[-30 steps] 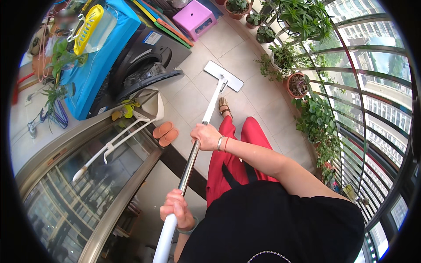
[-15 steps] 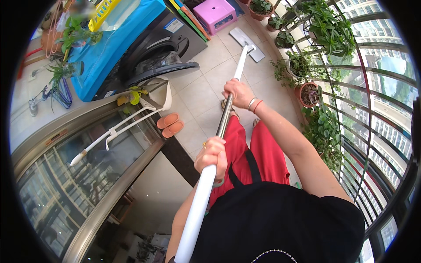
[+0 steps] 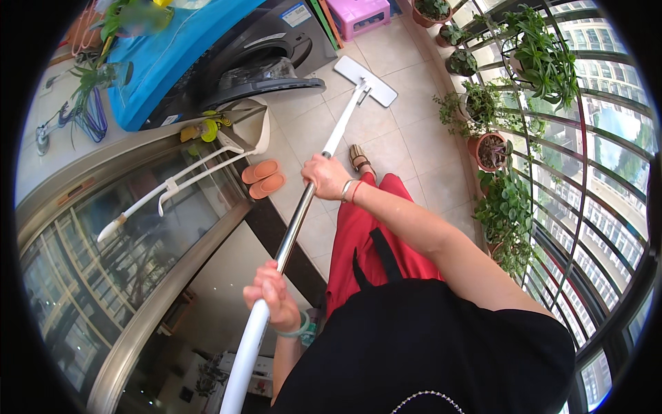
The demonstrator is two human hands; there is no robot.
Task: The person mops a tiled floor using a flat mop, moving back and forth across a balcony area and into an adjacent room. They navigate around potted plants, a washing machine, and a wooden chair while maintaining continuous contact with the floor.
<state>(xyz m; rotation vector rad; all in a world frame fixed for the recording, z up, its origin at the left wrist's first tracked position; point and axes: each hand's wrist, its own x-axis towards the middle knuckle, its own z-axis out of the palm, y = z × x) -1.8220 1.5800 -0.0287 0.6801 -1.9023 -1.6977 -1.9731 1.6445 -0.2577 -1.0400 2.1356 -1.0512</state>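
A flat mop [image 3: 296,224] with a white and chrome pole slants from the lower left up to its flat white head, which lies on the tiled floor before the washing machine. My left hand [image 3: 273,295] is closed round the pole low down, where chrome meets the thick white grip. Farther up, my right hand [image 3: 324,176] wraps the pole just below its upper white section. The mop head [image 3: 367,81] rests flat and tilted to the pole, with floor showing on all sides of it.
A dark washing machine [image 3: 255,62] with its round door open stands at the far left under a blue cover. Orange slippers [image 3: 265,181] and a long-handled white dustpan [image 3: 248,131] are by the sliding door. Potted plants [image 3: 491,152] line the railing. A pink stool [image 3: 360,16] stands far ahead.
Both hands have moved left with the pole, the left one also nearer to me. The mop head has shifted left and slightly nearer. One shoe now shows more fully.
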